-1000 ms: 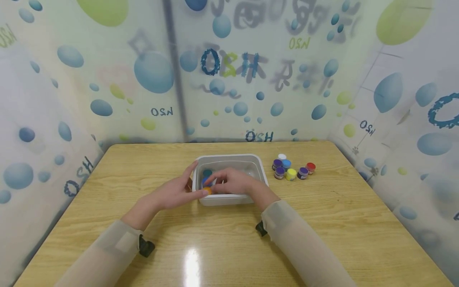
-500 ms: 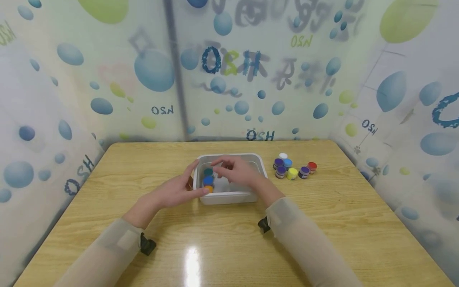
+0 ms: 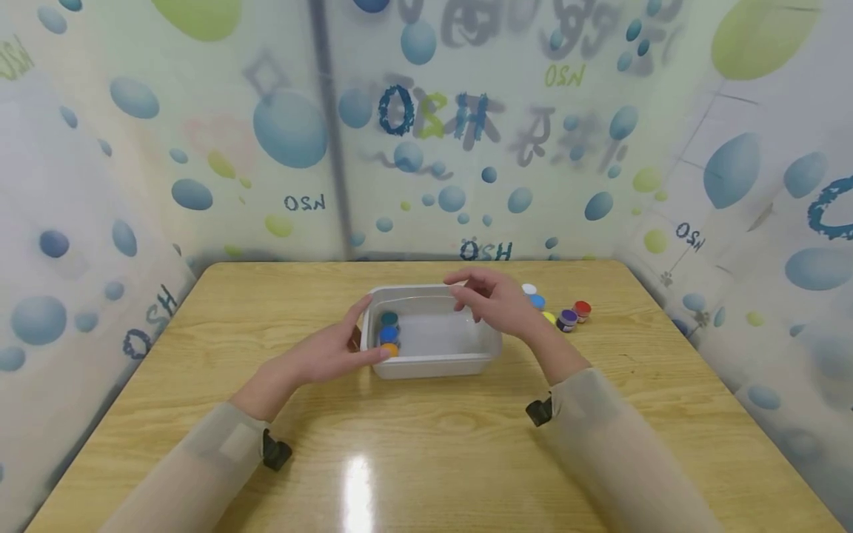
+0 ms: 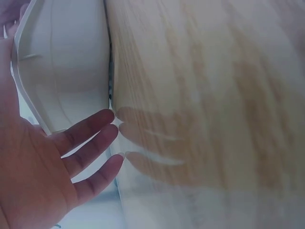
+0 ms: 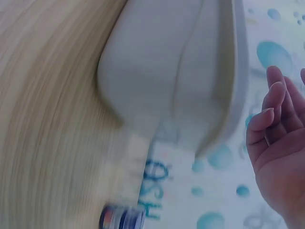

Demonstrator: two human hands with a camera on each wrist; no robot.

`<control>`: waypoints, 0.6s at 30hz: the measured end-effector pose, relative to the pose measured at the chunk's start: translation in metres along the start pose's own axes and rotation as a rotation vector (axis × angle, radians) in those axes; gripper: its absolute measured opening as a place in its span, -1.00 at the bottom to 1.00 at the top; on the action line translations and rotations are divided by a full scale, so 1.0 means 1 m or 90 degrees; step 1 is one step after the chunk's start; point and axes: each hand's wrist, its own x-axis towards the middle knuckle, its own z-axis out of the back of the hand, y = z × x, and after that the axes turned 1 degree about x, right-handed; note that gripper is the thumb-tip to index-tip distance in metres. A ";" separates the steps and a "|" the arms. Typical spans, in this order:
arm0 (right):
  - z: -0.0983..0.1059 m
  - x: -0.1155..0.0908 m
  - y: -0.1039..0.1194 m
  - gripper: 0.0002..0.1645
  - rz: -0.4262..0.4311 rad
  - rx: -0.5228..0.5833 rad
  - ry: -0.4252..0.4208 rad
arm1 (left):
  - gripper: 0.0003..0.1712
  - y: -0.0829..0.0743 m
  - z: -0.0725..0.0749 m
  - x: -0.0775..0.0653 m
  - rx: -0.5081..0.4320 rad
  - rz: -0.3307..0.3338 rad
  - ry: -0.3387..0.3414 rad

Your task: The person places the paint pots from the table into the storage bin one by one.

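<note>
Sleeves (image 3: 186, 463) nearest, over the table (image 3: 426, 444). Left hand (image 3: 324, 357) has straight, spread fingers against the bin's (image 3: 433, 368) left end, thumb by the orange jar (image 3: 392, 348); blue jar (image 3: 389, 334) then teal jar (image 3: 389, 319) line up behind it, inside. Right hand (image 3: 496, 300) holds nothing, thumb and fingertips apart, above the bin's right end. Right of bin: purple jar (image 3: 567, 319), red jar (image 3: 583, 310), others partly hidden. Spotted backdrop (image 3: 400, 189) behind.

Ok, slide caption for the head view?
Left hand at one end of the tray, right hand near the other, three jars inside.
</note>
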 end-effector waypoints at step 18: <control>0.085 -0.061 -0.080 -0.52 -0.091 -0.056 -0.065 | 0.39 0.003 0.001 0.002 0.000 0.000 0.005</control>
